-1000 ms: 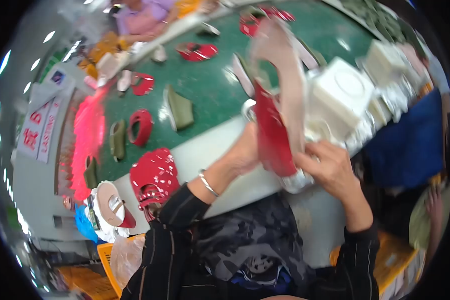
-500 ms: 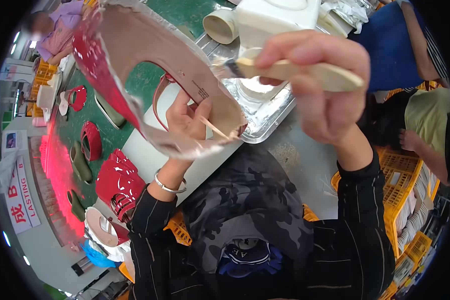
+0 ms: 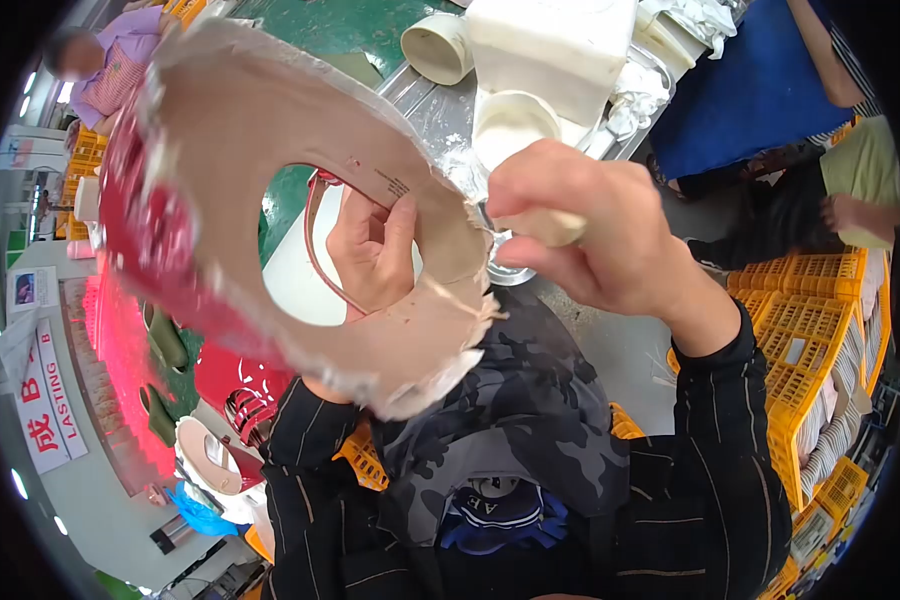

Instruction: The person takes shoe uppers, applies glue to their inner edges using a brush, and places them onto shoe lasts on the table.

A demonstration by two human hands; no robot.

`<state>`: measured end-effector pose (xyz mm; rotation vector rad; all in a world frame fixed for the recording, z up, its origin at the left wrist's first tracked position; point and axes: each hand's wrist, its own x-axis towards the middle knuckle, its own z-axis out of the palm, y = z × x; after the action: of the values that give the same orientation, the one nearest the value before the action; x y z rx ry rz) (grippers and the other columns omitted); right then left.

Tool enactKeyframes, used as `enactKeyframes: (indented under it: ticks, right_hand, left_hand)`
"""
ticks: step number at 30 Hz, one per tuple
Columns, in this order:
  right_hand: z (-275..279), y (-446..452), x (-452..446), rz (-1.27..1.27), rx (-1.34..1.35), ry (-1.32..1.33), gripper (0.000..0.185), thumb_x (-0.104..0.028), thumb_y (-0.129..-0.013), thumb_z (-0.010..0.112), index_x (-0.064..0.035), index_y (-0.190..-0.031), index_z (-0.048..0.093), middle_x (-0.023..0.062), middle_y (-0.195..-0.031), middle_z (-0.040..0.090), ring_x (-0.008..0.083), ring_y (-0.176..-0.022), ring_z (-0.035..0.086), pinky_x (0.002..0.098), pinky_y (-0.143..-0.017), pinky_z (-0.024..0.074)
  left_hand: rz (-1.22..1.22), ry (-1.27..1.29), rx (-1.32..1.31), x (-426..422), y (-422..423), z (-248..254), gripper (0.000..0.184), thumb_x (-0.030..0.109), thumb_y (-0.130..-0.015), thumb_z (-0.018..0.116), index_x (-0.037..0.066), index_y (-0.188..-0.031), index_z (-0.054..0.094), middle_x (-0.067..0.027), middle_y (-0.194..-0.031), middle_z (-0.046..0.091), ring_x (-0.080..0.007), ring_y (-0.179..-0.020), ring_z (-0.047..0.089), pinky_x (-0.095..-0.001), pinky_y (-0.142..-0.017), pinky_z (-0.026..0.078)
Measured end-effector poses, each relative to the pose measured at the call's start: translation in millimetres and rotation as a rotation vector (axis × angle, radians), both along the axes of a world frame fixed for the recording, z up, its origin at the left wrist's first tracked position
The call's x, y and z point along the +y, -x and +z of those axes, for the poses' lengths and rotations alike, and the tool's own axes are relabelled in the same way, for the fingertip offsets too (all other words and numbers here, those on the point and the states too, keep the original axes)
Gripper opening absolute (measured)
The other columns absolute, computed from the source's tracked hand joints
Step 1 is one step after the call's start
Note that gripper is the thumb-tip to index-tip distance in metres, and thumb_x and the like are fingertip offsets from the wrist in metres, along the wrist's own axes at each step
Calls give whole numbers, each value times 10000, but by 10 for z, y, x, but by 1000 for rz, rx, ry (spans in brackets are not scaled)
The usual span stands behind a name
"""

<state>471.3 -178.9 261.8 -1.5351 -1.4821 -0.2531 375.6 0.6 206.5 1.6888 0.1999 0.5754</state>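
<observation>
A red shoe upper (image 3: 215, 120) with a beige lining fills the left centre, its inner side facing me. My left hand (image 3: 375, 245) grips it by the edge of its opening, the fingers showing through the hole. In my right hand (image 3: 595, 235) is a brush (image 3: 542, 226) with a pale wooden handle, and its tip meets the right edge of the lining. The bristles are mostly hidden. Just behind the brush hand stands a white cup (image 3: 515, 120) on a metal tray (image 3: 425, 98).
A large white container (image 3: 555, 50) and a beige cup (image 3: 438, 49) stand at the tray. Red uppers (image 3: 240, 385) and green shoe pieces (image 3: 164, 338) lie left. Yellow crates (image 3: 800, 340) are at right. Other people appear at upper left and right.
The upper has tilted so more of its lining faces me. My right hand with the brush has moved down and left, bringing the brush tip to the lining's edge.
</observation>
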Motion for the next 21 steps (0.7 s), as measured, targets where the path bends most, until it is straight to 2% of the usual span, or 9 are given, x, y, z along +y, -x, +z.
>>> enactKeyframes:
  ticks: [4, 7, 10, 12, 13, 15, 16, 18, 21]
  right_hand:
    - [-75, -30, 6, 25, 42, -220, 329, -157, -806, 665, 5, -1021, 476, 141, -845, 600, 255, -727, 616, 316, -619, 511]
    - [-116, -46, -6, 41, 25, -94, 326, -151, -817, 655, 10, -1027, 464, 152, -853, 596, 241, -735, 613, 300, -641, 509]
    - [-75, -6, -77, 54, 179, 21, 285, -111, -843, 619, 13, -1032, 445, 150, -850, 590, 202, -721, 601, 279, -643, 501]
    - [-74, 15, -102, 37, 343, -12, 227, -74, -866, 561, 14, -1031, 432, 138, -847, 586, 154, -701, 585, 254, -620, 489]
    - [-79, 11, -118, 26, 354, -4, 187, -67, -885, 511, 10, -1029, 420, 131, -849, 584, 119, -676, 571, 226, -605, 483]
    - [-75, 24, -128, 46, 432, -42, 179, -81, -896, 494, 7, -1028, 411, 135, -849, 585, 123, -660, 577, 215, -591, 485]
    - [-80, 32, -131, 65, 503, -80, 173, -95, -906, 478, 5, -1027, 403, 139, -849, 586, 126, -645, 582, 205, -577, 487]
    - [-116, 66, -170, 93, 607, -120, 185, -124, -917, 466, 3, -1030, 393, 147, -853, 583, 127, -629, 584, 201, -559, 488]
    - [-149, 111, -209, 130, 717, -172, 231, -191, -935, 447, 1, -1041, 375, 164, -861, 576, 133, -595, 586, 198, -526, 488]
  left_hand:
    - [3, -151, 32, 43, 85, 30, 185, 8, -838, 537, -19, -1021, 544, -31, -799, 569, -66, -648, 501, -209, -579, 395]
    - [-6, -345, 37, 83, 107, 91, 269, 174, -811, 633, 45, -1035, 561, -45, -959, 557, -111, -743, 533, -255, -661, 431]
    - [-6, -477, 59, 111, 118, 60, 344, 285, -793, 696, 87, -1045, 572, -54, -1066, 548, -140, -806, 554, -286, -716, 454]
    - [-35, -235, -157, 120, -8, -22, 197, 66, -856, 603, 12, -1039, 552, -100, -1063, 545, -129, -810, 543, -264, -700, 456]
    - [-33, -235, -146, 101, -35, -16, 197, 66, -856, 603, 12, -1039, 552, -100, -1063, 545, -129, -810, 543, -264, -700, 456]
    - [-19, -189, -256, 65, -79, 24, 172, -65, -855, 527, -51, -1017, 581, -63, -875, 610, -92, -720, 524, -220, -635, 429]
    - [-16, -189, -244, 83, -74, 20, 172, -65, -855, 527, -51, -1017, 581, -63, -875, 610, -92, -720, 524, -220, -635, 429]
    - [-61, -318, -170, 122, -42, 6, 156, -54, -874, 510, -45, -1027, 541, -125, -1077, 538, -126, -796, 533, -241, -675, 461]
    - [-110, -303, -302, 124, -133, -17, 146, -64, -871, 508, -48, -1010, 550, -126, -1075, 539, -113, -788, 527, -230, -643, 458]
